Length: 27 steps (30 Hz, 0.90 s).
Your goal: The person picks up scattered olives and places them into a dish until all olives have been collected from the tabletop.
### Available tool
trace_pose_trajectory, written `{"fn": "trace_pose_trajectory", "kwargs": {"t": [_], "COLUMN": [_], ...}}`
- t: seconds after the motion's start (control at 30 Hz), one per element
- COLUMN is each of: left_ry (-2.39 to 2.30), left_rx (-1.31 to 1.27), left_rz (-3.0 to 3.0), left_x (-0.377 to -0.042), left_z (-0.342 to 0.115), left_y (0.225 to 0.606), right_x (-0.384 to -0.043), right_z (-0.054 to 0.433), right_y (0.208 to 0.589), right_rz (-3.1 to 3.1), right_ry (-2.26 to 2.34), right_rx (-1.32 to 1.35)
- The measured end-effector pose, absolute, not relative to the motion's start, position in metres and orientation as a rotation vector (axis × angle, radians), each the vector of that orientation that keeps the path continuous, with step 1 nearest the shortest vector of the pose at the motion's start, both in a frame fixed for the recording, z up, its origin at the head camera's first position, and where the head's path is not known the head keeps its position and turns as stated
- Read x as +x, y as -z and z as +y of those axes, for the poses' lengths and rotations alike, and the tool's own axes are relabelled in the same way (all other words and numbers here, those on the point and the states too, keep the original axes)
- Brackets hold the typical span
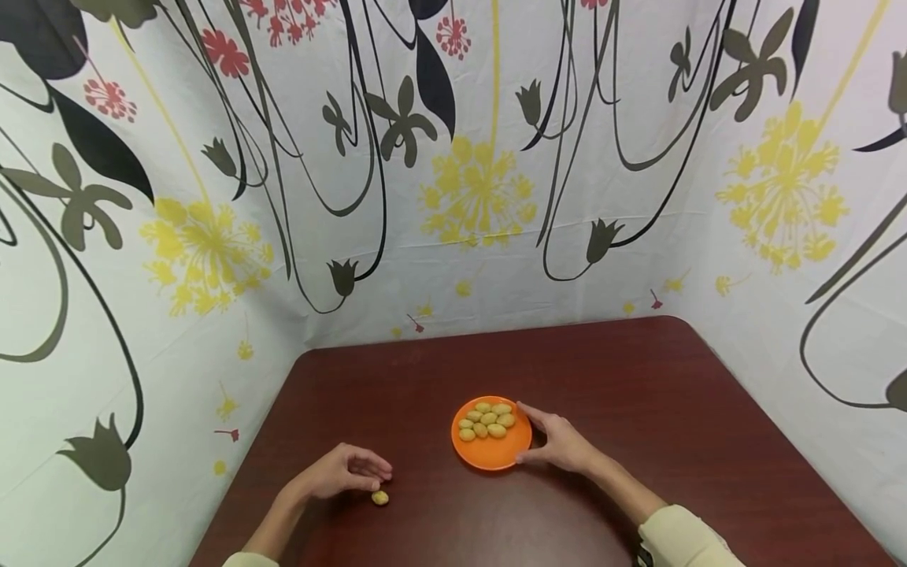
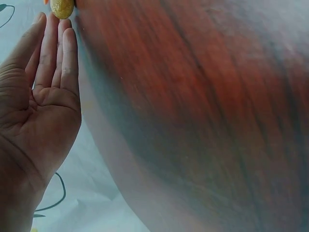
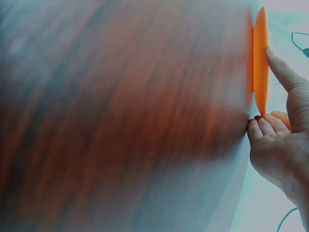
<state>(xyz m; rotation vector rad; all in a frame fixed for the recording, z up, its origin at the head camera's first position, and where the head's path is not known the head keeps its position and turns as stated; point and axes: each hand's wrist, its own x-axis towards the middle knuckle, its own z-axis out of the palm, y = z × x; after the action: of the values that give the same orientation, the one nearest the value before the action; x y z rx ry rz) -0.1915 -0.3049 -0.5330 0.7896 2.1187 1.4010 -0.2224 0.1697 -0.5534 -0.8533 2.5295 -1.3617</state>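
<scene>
An orange plate (image 1: 490, 457) sits on the dark red table, with several small yellow-green oval pieces (image 1: 488, 419) grouped toward its far side. My right hand (image 1: 563, 445) holds the plate's right rim, thumb and fingers spread along the edge; its thumb (image 3: 285, 72) touches the rim in the right wrist view. On the table to the left lies a single yellow-green oval piece (image 1: 380, 498), shiny and wrinkled in the left wrist view. My left hand (image 1: 343, 472) hovers just beside it, fingers loosely extended and the thumb close to it. No grip on the piece shows.
The brown-red wooden table (image 1: 602, 378) has rounded far corners. White cloth (image 1: 453, 291) printed with flowers and vines hangs behind and along both sides of it.
</scene>
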Motion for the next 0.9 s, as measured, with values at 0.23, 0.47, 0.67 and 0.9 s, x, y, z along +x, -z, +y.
{"fn": "trace_pose_trajectory", "kwargs": {"t": [0.23, 0.47, 0.67, 0.9], "left_ry": [-1.43, -1.429, -1.434, -1.394], "left_rx": [0.822, 0.828, 0.817, 0.856], "left_rz": [2.08, 2.078, 2.053, 2.022], "left_x": [-0.188, -0.186, -0.183, -0.181], "left_z": [-0.308, -0.308, -0.306, -0.303], "left_y": [0.535, 0.537, 0.534, 0.53], "right_x": [-0.222, -0.223, -0.223, -0.223], "right_z": [0.17, 0.17, 0.171, 0.171], "right_y": [0.554, 0.556, 0.555, 0.556], "right_rz": [2.533, 2.532, 2.535, 2.523], "right_ry": [1.36, 1.364, 1.359, 1.369], "right_rx": [-0.849, -0.852, -0.858, -0.854]}}
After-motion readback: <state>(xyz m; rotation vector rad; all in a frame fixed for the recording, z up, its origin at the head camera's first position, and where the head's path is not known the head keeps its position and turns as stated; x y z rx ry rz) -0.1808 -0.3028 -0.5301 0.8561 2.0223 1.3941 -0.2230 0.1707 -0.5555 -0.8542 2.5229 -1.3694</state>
